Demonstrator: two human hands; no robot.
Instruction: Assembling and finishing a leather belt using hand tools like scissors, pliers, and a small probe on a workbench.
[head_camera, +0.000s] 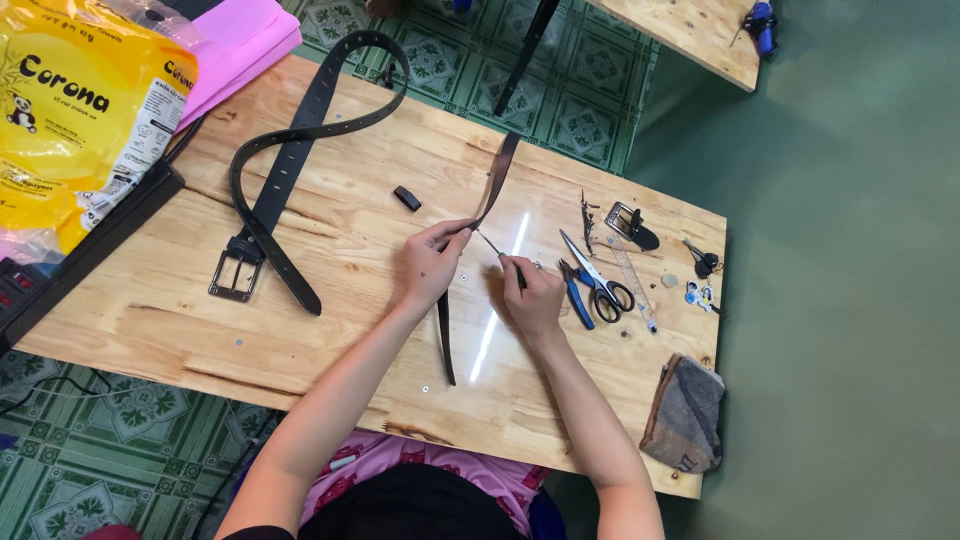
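Observation:
My left hand (428, 265) pinches a narrow black leather strap (497, 178) near its middle, over the wooden table (330, 330). The strap runs from the table's far edge down past my wrist toward the near edge. My right hand (532, 296) holds a thin metal-tipped tool (492, 245) whose point touches the strap right by my left fingertips. A small black belt loop (407, 198) lies just beyond my left hand.
A wide black belt with a metal buckle (236, 276) curls over the table's left half. Scissors (600, 285), blue-handled pliers (574, 295), a clear ruler, a buckle (630, 225) and keys (703, 262) lie right. A grey cloth (685, 412) sits at the near right corner; a yellow bag (75, 110) at the far left.

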